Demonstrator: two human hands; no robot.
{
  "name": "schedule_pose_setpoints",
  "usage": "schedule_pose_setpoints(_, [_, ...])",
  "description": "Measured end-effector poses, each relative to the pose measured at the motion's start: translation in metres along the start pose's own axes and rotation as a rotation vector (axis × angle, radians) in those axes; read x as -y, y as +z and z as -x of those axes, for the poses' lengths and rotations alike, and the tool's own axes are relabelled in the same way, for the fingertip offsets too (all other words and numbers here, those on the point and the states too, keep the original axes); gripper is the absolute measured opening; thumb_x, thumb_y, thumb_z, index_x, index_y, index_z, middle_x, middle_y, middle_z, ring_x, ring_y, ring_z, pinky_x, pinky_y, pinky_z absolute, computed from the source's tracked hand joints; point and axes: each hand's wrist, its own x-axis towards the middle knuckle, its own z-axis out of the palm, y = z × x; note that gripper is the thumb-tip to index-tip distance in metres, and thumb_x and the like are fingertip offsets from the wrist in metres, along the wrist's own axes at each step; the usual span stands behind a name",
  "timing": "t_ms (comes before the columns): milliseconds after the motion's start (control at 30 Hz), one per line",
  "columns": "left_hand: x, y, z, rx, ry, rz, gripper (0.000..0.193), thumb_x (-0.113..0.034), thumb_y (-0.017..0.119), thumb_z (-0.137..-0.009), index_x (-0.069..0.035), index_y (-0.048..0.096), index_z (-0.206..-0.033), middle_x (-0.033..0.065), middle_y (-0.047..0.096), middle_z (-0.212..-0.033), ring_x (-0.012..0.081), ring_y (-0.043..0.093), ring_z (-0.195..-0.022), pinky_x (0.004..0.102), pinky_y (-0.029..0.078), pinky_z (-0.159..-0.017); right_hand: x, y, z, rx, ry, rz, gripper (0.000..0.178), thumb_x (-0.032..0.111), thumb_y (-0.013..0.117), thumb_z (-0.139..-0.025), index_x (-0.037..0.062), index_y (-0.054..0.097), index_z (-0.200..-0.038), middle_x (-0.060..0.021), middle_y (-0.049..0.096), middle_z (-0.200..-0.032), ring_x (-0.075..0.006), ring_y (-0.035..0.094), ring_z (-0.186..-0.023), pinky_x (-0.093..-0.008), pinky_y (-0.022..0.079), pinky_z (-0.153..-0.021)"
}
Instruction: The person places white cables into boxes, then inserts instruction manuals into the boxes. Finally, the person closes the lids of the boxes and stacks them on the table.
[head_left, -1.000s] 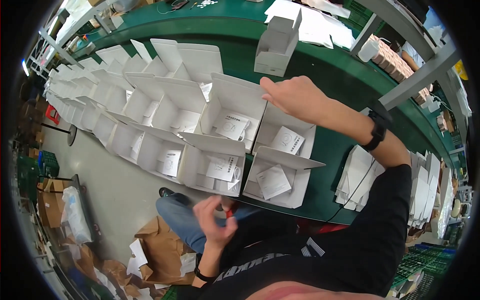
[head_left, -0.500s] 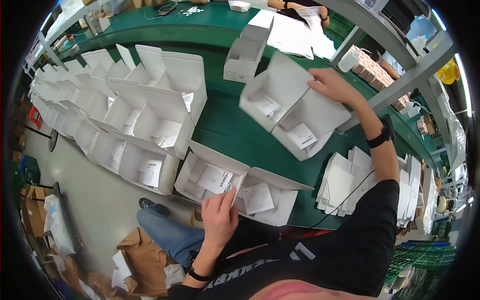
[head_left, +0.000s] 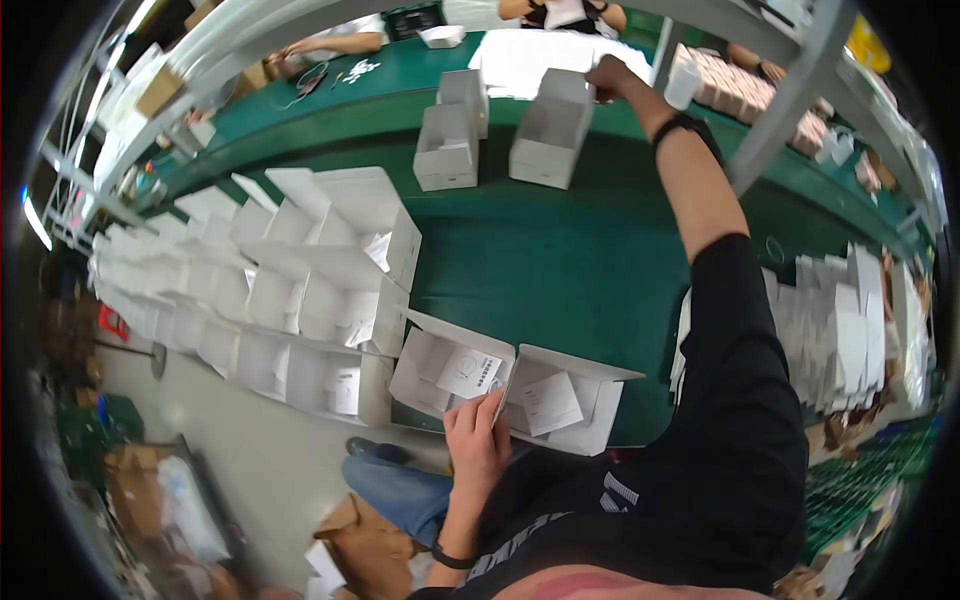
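Observation:
My left hand (head_left: 478, 440) is closed on the near wall of an open white box (head_left: 420, 380), where it meets a second white box (head_left: 597, 415). Printed white paper (head_left: 470, 372) lies in the first, and a white card (head_left: 552, 403) in the second. Stretched to the far side of the table, my right hand (head_left: 610, 76) has its fingers curled round the upper right edge of another open white box (head_left: 550, 140). Its fingertips are partly hidden. Beside that box stand open white boxes (head_left: 447, 165), apart from either hand.
Rows of open white boxes (head_left: 340, 280) holding papers crowd the left of the green table (head_left: 550, 265). Flat white cardboard pieces (head_left: 830, 330) are piled at the right. Grey metal posts (head_left: 795, 110) rise at the back right. Other people work across the table.
My right hand has gone farther back, to the far edge. The pair of boxes it held is gone from the middle of the table. My left hand keeps its hold. The view has shifted.

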Motion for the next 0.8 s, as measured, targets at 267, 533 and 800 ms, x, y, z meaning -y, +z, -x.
schedule_pose_setpoints(267, [-0.005, 0.003, -0.009, 0.029, 0.026, -0.033, 0.042, 0.000, 0.069, -0.086, -0.004, 0.065, -0.127, 0.0108, 0.069, -0.110, 0.0283, 0.066, -0.101, 0.0409, 0.045, -0.094, 0.043, 0.047, 0.024, 0.029, 0.107, -0.519, 0.036, 0.023, 0.072, -0.093, -0.0105, 0.060, -0.096, -0.0254, 0.070, -0.085, -0.0385, 0.073, -0.065, -0.0517, 0.065, -0.060])
schedule_pose_setpoints(533, [0.007, 0.013, -0.036, -0.009, 0.113, 0.028, 0.030, -0.001, 0.069, -0.089, -0.006, 0.066, -0.118, 0.0097, 0.069, -0.105, 0.0276, 0.066, -0.098, 0.0446, 0.045, -0.099, 0.147, 0.027, 0.180, 0.334, -0.381, 0.482, 0.054, 0.044, 0.052, -0.100, -0.0068, 0.069, -0.099, -0.0214, 0.072, -0.076, -0.0351, 0.072, -0.057, -0.0463, 0.062, -0.054])
schedule_pose_setpoints(800, [0.010, 0.024, -0.078, 0.045, 0.171, 0.068, 0.024, 0.000, 0.068, -0.088, -0.006, 0.065, -0.111, 0.0057, 0.068, -0.100, 0.0241, 0.066, -0.095, 0.0473, 0.043, -0.108, 0.137, -0.015, 0.405, 0.839, -0.887, 0.683, 0.048, 0.034, 0.070, -0.095, 0.0128, 0.052, -0.134, -0.0158, 0.063, -0.078, -0.0365, 0.065, -0.071, -0.0445, 0.049, -0.064])
